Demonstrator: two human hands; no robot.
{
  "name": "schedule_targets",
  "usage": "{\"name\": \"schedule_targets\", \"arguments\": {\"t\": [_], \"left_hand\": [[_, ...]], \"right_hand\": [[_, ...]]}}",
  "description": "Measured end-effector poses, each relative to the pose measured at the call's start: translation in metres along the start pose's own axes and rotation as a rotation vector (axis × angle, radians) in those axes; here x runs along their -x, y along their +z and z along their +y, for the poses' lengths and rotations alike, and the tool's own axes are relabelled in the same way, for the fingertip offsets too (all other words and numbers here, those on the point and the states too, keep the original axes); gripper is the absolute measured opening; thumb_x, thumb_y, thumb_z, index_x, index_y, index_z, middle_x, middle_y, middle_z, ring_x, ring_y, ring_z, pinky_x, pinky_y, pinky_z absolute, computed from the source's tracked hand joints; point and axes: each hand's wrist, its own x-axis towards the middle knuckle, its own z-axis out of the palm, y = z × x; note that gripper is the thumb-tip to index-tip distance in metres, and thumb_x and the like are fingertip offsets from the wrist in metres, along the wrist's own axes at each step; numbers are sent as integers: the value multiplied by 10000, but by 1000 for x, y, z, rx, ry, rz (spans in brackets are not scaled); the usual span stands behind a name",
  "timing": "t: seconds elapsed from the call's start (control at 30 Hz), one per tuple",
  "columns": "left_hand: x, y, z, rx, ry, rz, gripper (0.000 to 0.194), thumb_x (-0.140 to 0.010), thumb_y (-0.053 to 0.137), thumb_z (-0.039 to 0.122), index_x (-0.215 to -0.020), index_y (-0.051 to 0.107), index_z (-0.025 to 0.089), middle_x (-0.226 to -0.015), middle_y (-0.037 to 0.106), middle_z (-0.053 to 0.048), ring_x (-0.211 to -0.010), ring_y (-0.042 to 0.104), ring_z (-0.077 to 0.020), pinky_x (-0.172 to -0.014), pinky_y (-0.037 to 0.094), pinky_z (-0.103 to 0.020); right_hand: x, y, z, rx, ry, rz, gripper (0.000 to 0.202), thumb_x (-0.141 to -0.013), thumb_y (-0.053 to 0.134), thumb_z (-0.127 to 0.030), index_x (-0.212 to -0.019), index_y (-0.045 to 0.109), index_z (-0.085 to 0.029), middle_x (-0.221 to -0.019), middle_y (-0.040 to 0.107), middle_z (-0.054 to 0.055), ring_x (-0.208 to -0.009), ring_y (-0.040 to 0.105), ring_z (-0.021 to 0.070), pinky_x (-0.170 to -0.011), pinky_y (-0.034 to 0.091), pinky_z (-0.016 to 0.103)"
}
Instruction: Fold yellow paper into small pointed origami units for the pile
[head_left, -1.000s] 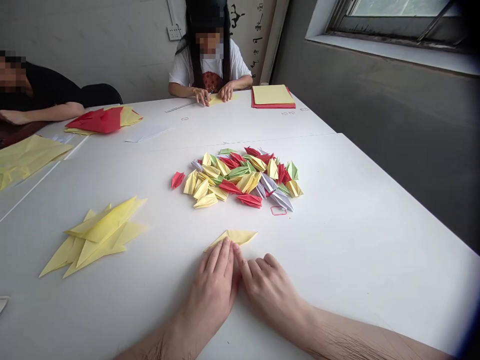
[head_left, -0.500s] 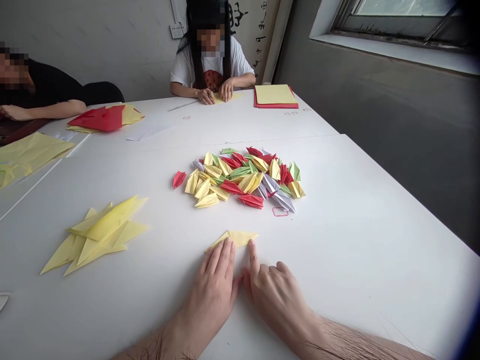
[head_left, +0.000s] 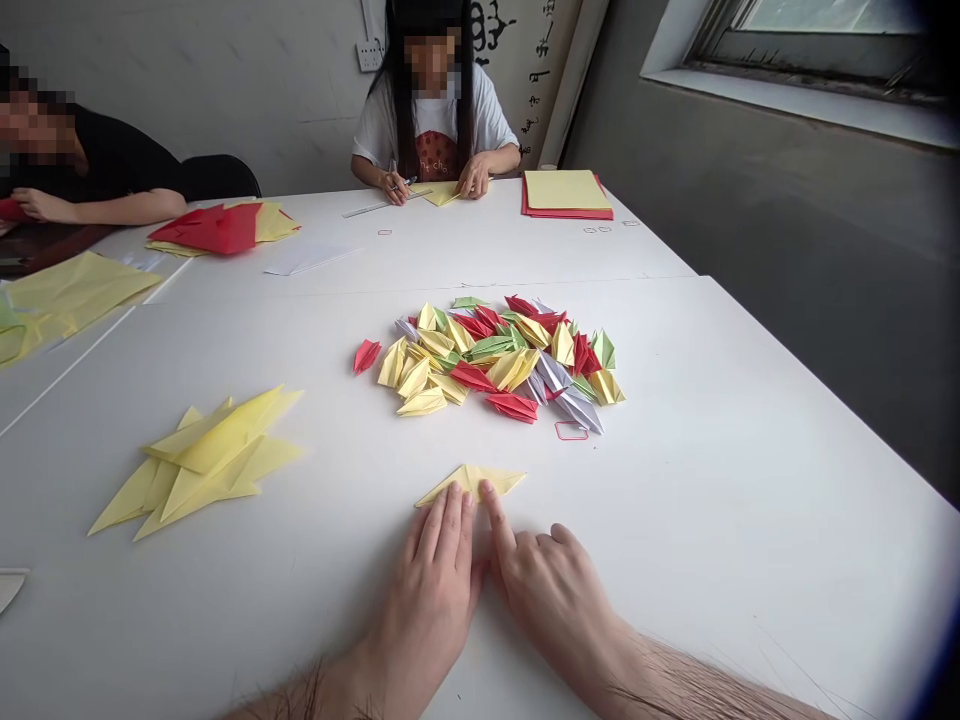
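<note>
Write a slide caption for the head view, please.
Left hand and right hand touch folded yellow paper on a white table, near colourful folded pieces.

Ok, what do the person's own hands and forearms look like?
The left hand and right hand are bare: no gloves, and no rings on the visible fingers. No sleeve, watch or bracelet shows on either forearm, though hairs do.

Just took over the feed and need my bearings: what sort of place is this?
Probably an indoor paper-craft workroom: a big white table, a pile of small folded paper pieces in several colours, and another person seated opposite, handling yellow paper.
</note>
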Motion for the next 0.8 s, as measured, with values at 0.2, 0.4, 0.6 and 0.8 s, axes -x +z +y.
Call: {"name": "schedule_targets", "arguments": {"t": [0.2, 0.4, 0.6, 0.8], "left_hand": [[7, -5, 1, -48, -30, 15, 484, -936, 410, 238, -1360, 401, 5, -1283, 579, -176, -1166, 544, -262, -953, 428, -384], [10, -11, 0, -116, -78, 5, 428, -947, 348, 270, -1195, 573, 3, -1240, 605, -194, -1114, 580, -268, -920, 459, -375], [1, -14, 5, -161, -82, -86, 432, -910, 438, 332, -1127, 614, 3, -1158, 623, -269, -1051, 609, -316, -836, 513, -387], [-6, -14, 8, -220, -89, -135, 482, -893, 489, 376, -1314, 508, 140, -1136, 630, -223, -988, 630, -298, -758, 542, -391]], "right_hand": [[2, 0, -3, 52, 21, -11, 527, -666, 563, -73, -1185, 609, 8, -394, 472, -16, -335, 435, 126, -430, 348, 285], [4, 3, -1, 77, 20, -3, 454, -759, 539, -103, -1198, 600, -6, -389, 462, -25, -332, 422, 118, -435, 321, 284], [8, 7, -1, 89, 48, -2, 411, -883, 463, -173, -1235, 558, 15, -390, 467, -22, -337, 425, 123, -459, 308, 300], [10, 12, -2, 37, 26, -59, 415, -877, 431, -104, -1274, 522, -21, -424, 514, -3, -368, 458, 140, -476, 301, 301]]}}
